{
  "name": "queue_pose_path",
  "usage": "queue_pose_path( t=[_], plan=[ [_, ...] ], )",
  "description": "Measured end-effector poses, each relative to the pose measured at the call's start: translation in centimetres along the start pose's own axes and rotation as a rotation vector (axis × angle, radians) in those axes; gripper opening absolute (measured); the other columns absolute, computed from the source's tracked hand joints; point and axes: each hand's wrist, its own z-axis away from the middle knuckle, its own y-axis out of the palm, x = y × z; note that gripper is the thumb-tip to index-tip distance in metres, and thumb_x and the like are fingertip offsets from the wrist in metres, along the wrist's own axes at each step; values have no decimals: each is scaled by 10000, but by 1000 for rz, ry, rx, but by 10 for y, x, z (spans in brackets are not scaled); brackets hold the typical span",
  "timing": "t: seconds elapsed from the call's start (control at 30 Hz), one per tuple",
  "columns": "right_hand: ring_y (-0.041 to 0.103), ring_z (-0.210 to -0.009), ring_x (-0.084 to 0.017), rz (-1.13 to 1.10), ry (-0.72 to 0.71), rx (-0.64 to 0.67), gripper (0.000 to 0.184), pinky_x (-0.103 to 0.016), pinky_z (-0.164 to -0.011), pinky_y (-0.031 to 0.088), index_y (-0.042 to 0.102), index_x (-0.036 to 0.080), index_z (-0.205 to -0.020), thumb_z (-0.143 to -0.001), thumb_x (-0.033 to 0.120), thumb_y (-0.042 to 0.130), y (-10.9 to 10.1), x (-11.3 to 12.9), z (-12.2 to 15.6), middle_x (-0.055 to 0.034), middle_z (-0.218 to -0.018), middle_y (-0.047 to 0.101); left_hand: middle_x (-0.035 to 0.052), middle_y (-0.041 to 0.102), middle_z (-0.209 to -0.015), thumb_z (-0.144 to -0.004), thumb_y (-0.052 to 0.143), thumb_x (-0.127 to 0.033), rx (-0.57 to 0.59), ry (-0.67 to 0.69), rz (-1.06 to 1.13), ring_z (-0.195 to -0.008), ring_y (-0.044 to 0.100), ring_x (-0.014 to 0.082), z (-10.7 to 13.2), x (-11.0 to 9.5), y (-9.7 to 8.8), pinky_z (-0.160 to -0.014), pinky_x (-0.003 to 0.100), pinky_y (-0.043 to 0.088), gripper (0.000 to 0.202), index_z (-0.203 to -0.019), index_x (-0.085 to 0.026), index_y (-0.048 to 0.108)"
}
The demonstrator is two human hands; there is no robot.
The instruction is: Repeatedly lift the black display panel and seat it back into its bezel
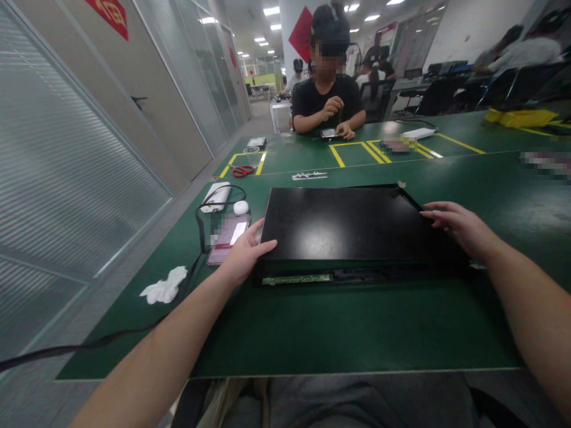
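A wide black flat panel lies in front of me on the green table, its near edge raised over a strip of green circuit board. My left hand grips the panel's near left corner, thumb on top and fingers under the edge. At the panel's right edge, my right hand holds on with fingers curled over the top.
Left of the panel lie a phone, a white earbud case, a white power bank with a black cable and a crumpled tissue. Red scissors lie further back. A person sits opposite, handling a small device.
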Motion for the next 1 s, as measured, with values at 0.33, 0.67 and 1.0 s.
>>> queue_pose_path(
  t=[0.33, 0.67, 1.0],
  plan=[
    [566, -804, -176, -25, 39, 13, 400, -310, -676, 392, 734, 278, -1012, -706, 526, 668, 0, 10, 5, -27, -1075, 708, 97, 807, -1008, -689, 838, -120, 8, 12, -8, -851, 785, 233, -2, 3, -2, -744, 270, 627, 949, -1518, -137, 376],
    [572, -797, -169, -19, 56, 28, 375, -305, -662, 387, 733, 273, -999, -734, 522, 642, -2, 9, 3, -32, -1120, 723, 109, 806, -998, -662, 862, -122, -24, -4, -13, -876, 781, 265, -2, 3, -1, -778, 316, 631, 945, -1491, -140, 410],
    [590, -845, -193, 39, 78, 40, 370, -324, -710, 433, 741, 276, -985, -723, 520, 649, -3, 15, 7, -34, -1122, 730, 97, 811, -943, -627, 854, -96, -37, -2, -17, -819, 786, 248, -2, 3, 1, -758, 308, 622, 835, -1386, -120, 507]
  ],
)
